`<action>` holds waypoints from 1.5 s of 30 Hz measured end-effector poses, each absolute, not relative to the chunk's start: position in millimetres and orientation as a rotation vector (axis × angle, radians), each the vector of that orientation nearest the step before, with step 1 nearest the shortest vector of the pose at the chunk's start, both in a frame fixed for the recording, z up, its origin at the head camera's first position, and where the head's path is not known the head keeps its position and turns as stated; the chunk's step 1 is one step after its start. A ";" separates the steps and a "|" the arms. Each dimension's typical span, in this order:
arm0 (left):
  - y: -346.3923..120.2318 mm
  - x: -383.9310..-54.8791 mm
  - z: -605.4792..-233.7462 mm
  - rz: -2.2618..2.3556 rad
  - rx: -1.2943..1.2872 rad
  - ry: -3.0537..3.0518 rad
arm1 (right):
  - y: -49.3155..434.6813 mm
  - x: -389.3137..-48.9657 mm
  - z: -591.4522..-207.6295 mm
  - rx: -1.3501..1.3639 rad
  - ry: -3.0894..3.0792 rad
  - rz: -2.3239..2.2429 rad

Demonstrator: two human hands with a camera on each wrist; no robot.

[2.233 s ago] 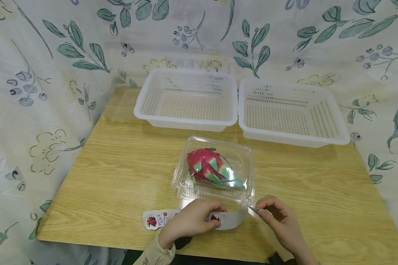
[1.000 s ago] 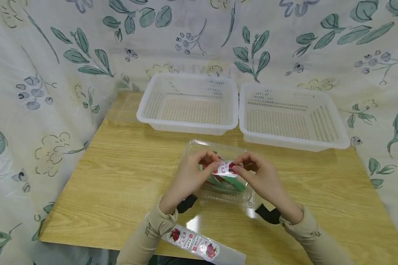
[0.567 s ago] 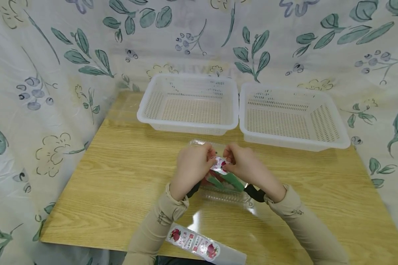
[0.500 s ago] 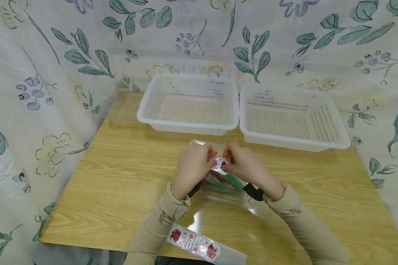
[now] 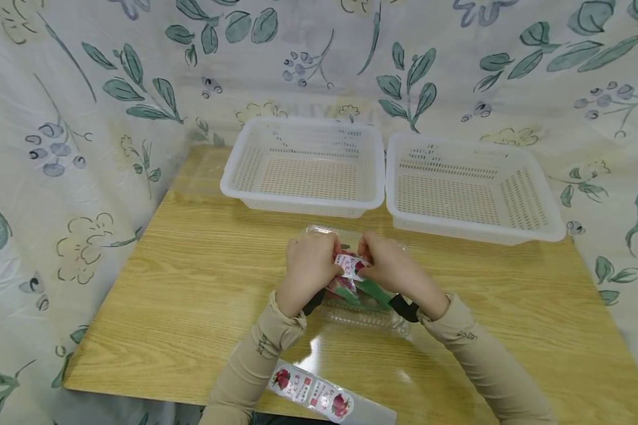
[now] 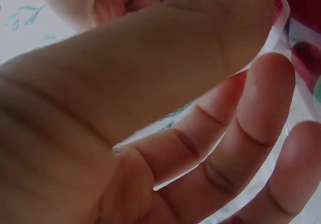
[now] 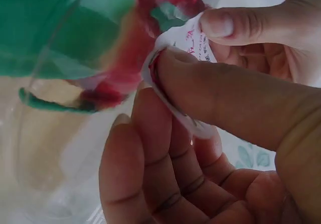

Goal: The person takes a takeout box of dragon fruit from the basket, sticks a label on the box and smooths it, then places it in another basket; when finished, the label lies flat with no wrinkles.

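A clear plastic clamshell box (image 5: 364, 319) stands mid-table with a red and green dragon fruit (image 5: 373, 291) inside. Over its lid, both hands hold one white label sticker (image 5: 348, 265) printed with a red fruit. My left hand (image 5: 309, 264) pinches the sticker's left end, while my right hand (image 5: 396, 270) has the right end between thumb and forefinger. In the right wrist view, the sticker (image 7: 192, 39) bends around the right thumb, close to the box's surface. The left wrist view is mostly filled by the thumb and fingers, with the sticker's edge at the tip.
A strip of similar labels (image 5: 319, 392) lies at the table's front edge, between the forearms. Two white perforated baskets, a left one (image 5: 298, 205) and a right one (image 5: 478, 231), stand side by side behind the box. A floral curtain (image 5: 329, 53) surrounds the table.
Earlier the left hand held the label strip and the right hand was at its end; the strip now lies in front. Both hands brought one sticker over the box and lowered it slightly.
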State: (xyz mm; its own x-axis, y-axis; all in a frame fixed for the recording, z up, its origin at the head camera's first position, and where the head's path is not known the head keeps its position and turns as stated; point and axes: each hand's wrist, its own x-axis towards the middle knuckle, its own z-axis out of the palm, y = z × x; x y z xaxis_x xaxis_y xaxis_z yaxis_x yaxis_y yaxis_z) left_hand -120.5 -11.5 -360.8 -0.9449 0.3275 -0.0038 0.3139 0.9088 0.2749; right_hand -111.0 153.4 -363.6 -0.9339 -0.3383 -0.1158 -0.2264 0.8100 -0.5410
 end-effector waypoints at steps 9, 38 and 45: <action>-10.8 -103.6 -363.4 0.413 0.665 3.165 | 147.0 -92.6 -372.9 -0.629 3.145 -0.626; -19.1 -68.0 -412.6 0.274 1.111 3.049 | 176.3 -44.7 -404.5 -0.853 3.042 -0.329; -24.5 -69.1 -422.1 0.122 1.044 3.151 | 168.6 -34.9 -425.9 -0.758 3.233 -0.162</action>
State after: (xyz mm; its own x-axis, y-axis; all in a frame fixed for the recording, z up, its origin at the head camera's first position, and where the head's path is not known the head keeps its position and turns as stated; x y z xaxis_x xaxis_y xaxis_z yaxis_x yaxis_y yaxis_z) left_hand -69.1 -24.5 -422.1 -0.7878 0.5849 0.1932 0.5981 0.8013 0.0128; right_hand -34.9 168.6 -425.9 -0.8801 -0.4308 0.1993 -0.4486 0.8922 -0.0524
